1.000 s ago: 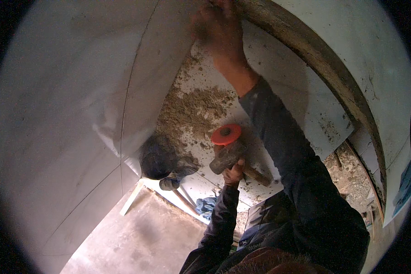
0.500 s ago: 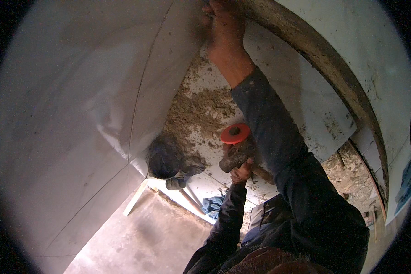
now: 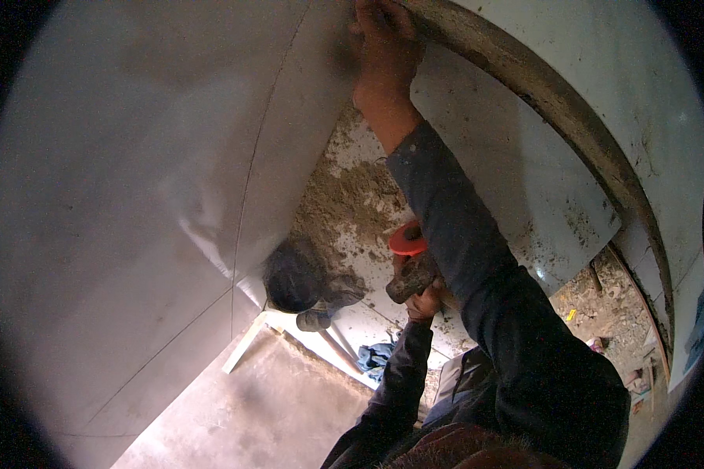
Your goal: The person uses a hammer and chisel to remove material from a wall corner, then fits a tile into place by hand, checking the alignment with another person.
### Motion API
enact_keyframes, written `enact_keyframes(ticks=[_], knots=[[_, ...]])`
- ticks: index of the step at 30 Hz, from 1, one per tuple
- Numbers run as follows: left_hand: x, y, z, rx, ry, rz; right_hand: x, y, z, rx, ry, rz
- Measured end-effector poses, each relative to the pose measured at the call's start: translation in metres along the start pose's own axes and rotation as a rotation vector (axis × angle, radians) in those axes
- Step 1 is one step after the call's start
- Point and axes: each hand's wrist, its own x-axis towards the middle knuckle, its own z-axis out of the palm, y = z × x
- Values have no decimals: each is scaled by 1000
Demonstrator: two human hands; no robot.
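My right hand (image 3: 387, 66) reaches up to the top of the view, where the large pale panel meets the curved, mortar-smeared edge (image 3: 540, 78). Its fingers are bent and closed there; shadow hides what they grip. Lower down, my left hand (image 3: 425, 303) is wrapped around a dirt-covered mallet (image 3: 411, 279) with a blocky, grey-brown head. A bright red disc (image 3: 407, 239) with a dark centre sits against the mallet head, partly behind my right sleeve. How the disc is held cannot be seen. Crumbly mortar (image 3: 352, 195) is spread over the pale surface beyond the mallet.
A dark bucket (image 3: 292, 277) stands left of the mortar, with a dirty grey object (image 3: 343, 288) beside it. Blue cloth (image 3: 375, 358) lies near my left forearm. A smooth pale panel (image 3: 133, 234) fills the left side. Rubble (image 3: 602, 313) covers ground at the right.
The view has shifted slightly, so the surroundings sit a little farther right and lower. My right sleeve now covers more of the red disc. Both hands keep their holds.
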Motion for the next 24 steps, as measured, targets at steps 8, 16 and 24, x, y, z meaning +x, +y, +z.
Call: enact_keyframes(ticks=[8, 16, 24], knots=[[5, 16, -4, 251, -81, 191, 24, 41, -11, 100, -22, 1], [4, 19, 1, 193, -84, 149, 18, 18, -14, 426, -105, 157], [19, 60, 9, 204, -75, 170, 2, -10, -38, -874, -315, -814]])
